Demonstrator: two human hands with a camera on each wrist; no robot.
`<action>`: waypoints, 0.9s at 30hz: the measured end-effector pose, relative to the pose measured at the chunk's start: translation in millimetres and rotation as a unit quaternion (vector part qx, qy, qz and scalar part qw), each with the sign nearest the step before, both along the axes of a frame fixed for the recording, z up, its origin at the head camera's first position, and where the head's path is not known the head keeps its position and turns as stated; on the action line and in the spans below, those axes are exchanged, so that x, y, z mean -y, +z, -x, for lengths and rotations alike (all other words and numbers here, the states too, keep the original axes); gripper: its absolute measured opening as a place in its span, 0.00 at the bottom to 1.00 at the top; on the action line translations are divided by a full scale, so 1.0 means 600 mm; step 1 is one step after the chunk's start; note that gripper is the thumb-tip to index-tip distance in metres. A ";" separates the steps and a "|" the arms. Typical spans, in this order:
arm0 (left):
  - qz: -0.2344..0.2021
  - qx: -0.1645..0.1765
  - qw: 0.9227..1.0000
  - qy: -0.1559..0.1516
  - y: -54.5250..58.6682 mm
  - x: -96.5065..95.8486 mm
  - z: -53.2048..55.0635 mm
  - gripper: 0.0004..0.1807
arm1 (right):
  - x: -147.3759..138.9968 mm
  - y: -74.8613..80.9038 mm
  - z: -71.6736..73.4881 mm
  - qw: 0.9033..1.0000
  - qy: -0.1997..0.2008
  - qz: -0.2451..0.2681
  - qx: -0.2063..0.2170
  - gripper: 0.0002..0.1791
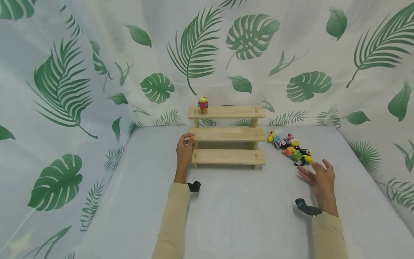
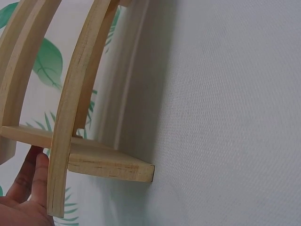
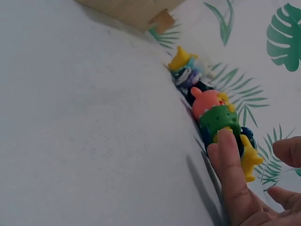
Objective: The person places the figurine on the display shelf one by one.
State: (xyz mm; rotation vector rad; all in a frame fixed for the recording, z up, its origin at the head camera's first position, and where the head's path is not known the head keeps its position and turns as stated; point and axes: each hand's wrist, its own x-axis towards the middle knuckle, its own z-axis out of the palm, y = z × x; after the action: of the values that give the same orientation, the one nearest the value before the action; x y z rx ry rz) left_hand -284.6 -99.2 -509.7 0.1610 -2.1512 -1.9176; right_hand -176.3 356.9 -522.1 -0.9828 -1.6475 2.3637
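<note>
A three-tier wooden stepped shelf stands on the white surface. On the left part of its top tier stands a small red and blue toy figure with a yellow top. My left hand is at the left end of the middle tier; in the left wrist view its fingertips touch the wooden side. Right of the shelf lies a cluster of colourful toy figures. My right hand hovers at the cluster's near end, fingers spread and holding nothing. In the right wrist view a finger partly covers a green and pink figure.
White cloth with green leaf prints hangs behind and at both sides. Black wrist cameras jut inward from both wrists. The white tabletop stretches in front of the shelf, between the forearms.
</note>
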 end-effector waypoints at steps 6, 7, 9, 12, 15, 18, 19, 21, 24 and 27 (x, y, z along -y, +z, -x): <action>-0.007 0.002 1.000 -0.008 -0.003 0.002 -0.003 0.11 | -0.014 -0.004 0.018 0.999 0.027 0.008 0.022 0.41; -0.009 0.001 1.000 -0.010 -0.003 0.002 -0.003 0.11 | -0.016 -0.004 0.020 0.999 0.034 0.004 0.028 0.40; -0.015 -0.001 1.000 -0.012 -0.003 0.002 -0.005 0.12 | -0.020 -0.004 0.023 0.998 0.045 -0.010 0.040 0.40; -0.012 0.002 1.000 -0.011 -0.003 0.001 -0.006 0.10 | -0.023 -0.006 0.026 0.996 0.054 -0.038 0.058 0.39; -0.007 0.005 1.000 -0.010 -0.004 0.001 -0.005 0.09 | -0.025 -0.007 0.028 0.995 0.056 -0.052 0.067 0.40; -0.009 0.005 1.000 -0.009 -0.004 0.001 -0.004 0.09 | -0.024 -0.005 0.032 0.994 0.053 -0.060 0.075 0.41; -0.012 0.003 1.000 -0.009 -0.004 0.001 -0.004 0.09 | -0.023 -0.004 0.034 0.994 0.052 -0.062 0.077 0.41; -0.013 0.001 1.000 -0.011 -0.002 0.001 -0.004 0.09 | -0.021 -0.001 0.038 0.993 0.046 -0.068 0.084 0.41; -0.013 -0.002 1.000 -0.009 0.000 0.002 -0.004 0.09 | -0.018 0.001 0.043 0.991 0.042 -0.083 0.093 0.40; -0.011 -0.004 1.000 -0.005 0.002 0.003 -0.003 0.10 | -0.016 0.000 0.048 0.990 0.044 -0.097 0.094 0.40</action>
State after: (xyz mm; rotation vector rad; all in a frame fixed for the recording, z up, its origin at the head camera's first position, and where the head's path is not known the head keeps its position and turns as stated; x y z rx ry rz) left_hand -282.7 -101.2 -508.8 0.1468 -2.1310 -1.9440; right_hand -205.4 366.5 -522.3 -1.1454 -1.9845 2.1660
